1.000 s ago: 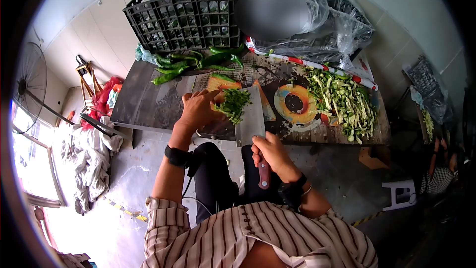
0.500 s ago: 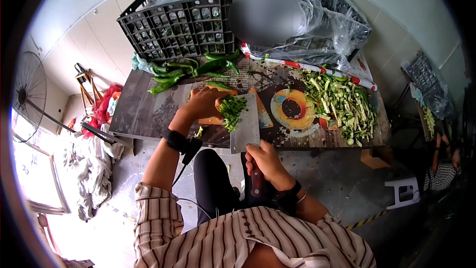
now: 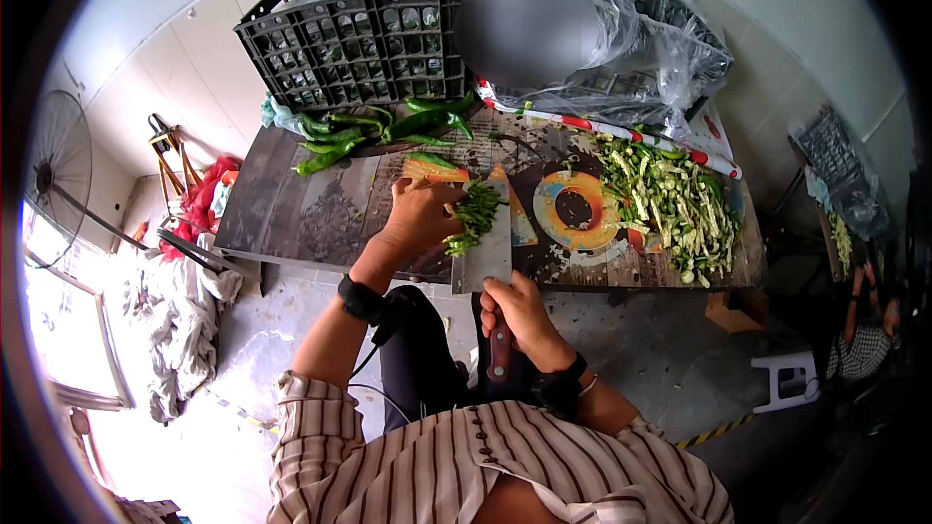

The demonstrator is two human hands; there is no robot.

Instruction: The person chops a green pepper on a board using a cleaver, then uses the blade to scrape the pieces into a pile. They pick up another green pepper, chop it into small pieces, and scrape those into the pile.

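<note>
My right hand (image 3: 520,315) is wrapped round the brown handle of a cleaver (image 3: 487,265), near the table's front edge. The blade points away from me, its broad face up. Sliced green peppers (image 3: 476,218) lie heaped over the blade's left side. Curled against that heap from the left is my left hand (image 3: 422,216); its fingertips are partly hidden by the slices. Whole long green peppers (image 3: 417,124) lie farther back on the table. A large pile of cut green peppers (image 3: 675,204) covers its right part.
A black plastic crate (image 3: 359,49) stands at the table's back, beside clear plastic sheeting (image 3: 670,68). Underfoot on the right is a white stool (image 3: 784,380). A fan (image 3: 49,180) stands at far left. Another person (image 3: 859,349) is at the far right edge.
My left hand has come slightly nearer and to the right, with its fingers lower around the slices. The cleaver stays almost where it was, still in my right hand.
</note>
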